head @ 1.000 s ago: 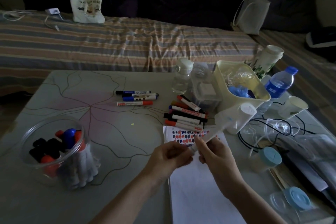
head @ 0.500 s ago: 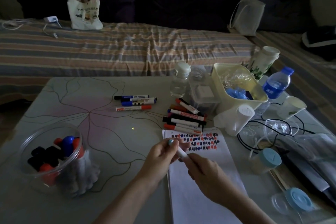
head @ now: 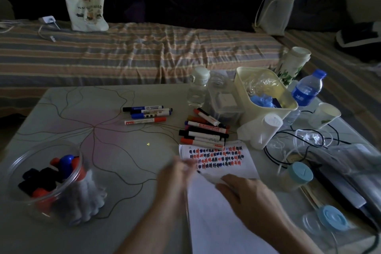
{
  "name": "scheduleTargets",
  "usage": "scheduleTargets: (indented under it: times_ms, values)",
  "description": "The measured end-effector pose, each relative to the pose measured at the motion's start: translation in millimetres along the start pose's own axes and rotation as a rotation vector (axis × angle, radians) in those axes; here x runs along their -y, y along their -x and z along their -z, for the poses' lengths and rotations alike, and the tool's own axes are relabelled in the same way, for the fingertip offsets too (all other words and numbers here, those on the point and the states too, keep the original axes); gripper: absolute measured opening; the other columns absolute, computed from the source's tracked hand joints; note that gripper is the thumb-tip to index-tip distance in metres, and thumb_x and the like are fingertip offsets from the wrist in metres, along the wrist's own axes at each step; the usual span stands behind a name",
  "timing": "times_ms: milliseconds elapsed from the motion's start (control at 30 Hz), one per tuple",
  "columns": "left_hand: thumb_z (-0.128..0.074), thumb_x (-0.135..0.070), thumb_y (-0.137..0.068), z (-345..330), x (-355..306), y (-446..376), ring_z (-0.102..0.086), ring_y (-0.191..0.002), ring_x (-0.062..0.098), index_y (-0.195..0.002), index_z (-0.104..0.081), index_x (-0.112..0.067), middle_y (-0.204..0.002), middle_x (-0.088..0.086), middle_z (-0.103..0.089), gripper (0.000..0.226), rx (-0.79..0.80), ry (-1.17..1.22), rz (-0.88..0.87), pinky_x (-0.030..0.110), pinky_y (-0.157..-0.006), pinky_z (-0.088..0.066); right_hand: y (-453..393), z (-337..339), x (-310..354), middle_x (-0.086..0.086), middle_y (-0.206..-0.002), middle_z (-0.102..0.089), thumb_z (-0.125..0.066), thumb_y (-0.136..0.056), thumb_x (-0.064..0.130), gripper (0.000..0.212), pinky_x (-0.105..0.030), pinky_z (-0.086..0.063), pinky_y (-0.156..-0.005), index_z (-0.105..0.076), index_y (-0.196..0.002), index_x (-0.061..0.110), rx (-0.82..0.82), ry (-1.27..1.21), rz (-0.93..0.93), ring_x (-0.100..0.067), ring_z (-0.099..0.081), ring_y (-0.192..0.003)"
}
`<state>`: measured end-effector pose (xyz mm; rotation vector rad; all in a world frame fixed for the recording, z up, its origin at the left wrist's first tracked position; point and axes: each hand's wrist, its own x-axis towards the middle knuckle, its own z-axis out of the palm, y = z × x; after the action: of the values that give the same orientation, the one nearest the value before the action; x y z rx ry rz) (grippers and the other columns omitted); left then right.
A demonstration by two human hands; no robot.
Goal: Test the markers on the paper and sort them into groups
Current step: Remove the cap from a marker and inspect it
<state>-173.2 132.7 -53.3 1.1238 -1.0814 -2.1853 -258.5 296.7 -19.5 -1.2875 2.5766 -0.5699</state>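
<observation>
Gripping an uncapped marker, the right hand lies on the paper at about 5 o'clock on the desk, fingers curled round the barrel, the dark tip pointing toward 10 o'clock just below the rows of test marks. The left hand is at 6 o'clock, beside the paper's left edge, too blurred to tell whether its fingers pinch anything. At 8 o'clock a clear plastic jar holds markers upright, with black, red and blue caps showing. Above the sheet, touching its top edge, lies a pile of markers with red, black and blue caps. Toward 12 o'clock, well apart from that pile, a smaller group of four markers lies side by side, three blue-capped and one red. At 1 o'clock stand a small clear bottle and a cream bin; a blue-labelled water bottle stands at 2 o'clock. At 3 o'clock cables tangle near a blue-lidded jar. Beyond the desk a striped bed carries a tote bag.
</observation>
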Motion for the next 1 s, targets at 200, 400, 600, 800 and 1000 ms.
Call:
scheduleTargets:
  times_ms: [200, 400, 600, 800, 1000]
  values:
    - [-0.049, -0.029, -0.099, 39, 3, -8, -0.062, -0.082, 0.008, -0.095, -0.061, -0.025, -0.092, -0.007, -0.067, 0.013, 0.217, -0.871, -0.352, 0.015, -0.07, -0.042, -9, 3, -37, 0.011, -0.082, -0.067, -0.052, -0.099, 0.029, 0.016, -0.016, -0.046, -0.055, -0.051, -0.109, 0.042, -0.014, -0.118, -0.109, -0.001, -0.061, -0.06]
    - [-0.051, -0.025, -0.098, 42, 15, -24, -0.06, -0.074, 0.006, -0.098, -0.059, -0.021, -0.086, -0.009, -0.062, 0.009, 0.227, -1.107, -0.518, 0.019, -0.063, -0.048, -19, -7, -55, 0.011, -0.104, -0.073, -0.06, -0.094, 0.006, 0.033, -0.033, -0.062, -0.073, -0.07, -0.101, 0.036, -0.265, -0.428, -0.107, -0.015, -0.073, -0.087]
    - [-0.053, -0.027, -0.097, 49, 23, -37, -0.057, -0.066, 0.008, -0.088, -0.054, -0.026, -0.077, -0.007, -0.058, 0.009, 0.147, -1.178, -0.554, 0.029, -0.061, -0.048, -25, 0, -77, -0.009, -0.101, -0.073, -0.065, -0.081, -0.004, 0.042, -0.03, -0.058, -0.07, -0.068, -0.116, 0.018, -0.264, -1.427, -0.409, -0.014, -0.07, -0.089]
    - [-0.053, -0.024, -0.097, 50, 30, -37, -0.059, -0.077, 0.009, -0.096, -0.059, -0.02, -0.088, -0.007, -0.061, 0.007, 0.18, -1.228, -0.612, 0.037, -0.07, -0.052, -38, -13, -88, -0.002, -0.074, -0.068, -0.064, -0.091, 0.025, 0.011, -0.024, -0.042, -0.05, -0.075, -0.091, 0.029, -0.382, -1.028, -0.345, -0.01, -0.056, -0.063]
    - [-0.053, -0.025, -0.097, 50, 33, -40, -0.056, -0.075, 0.005, -0.093, -0.058, -0.02, -0.083, -0.01, -0.059, 0.008, 0.156, -1.217, -0.655, 0.025, -0.065, -0.046, -57, -26, -105, -0.001, -0.063, -0.065, -0.059, -0.095, 0.023, 0.017, -0.02, -0.046, -0.045, -0.069, -0.108, 0.022, -0.374, -0.971, -0.333, -0.01, -0.058, -0.054]
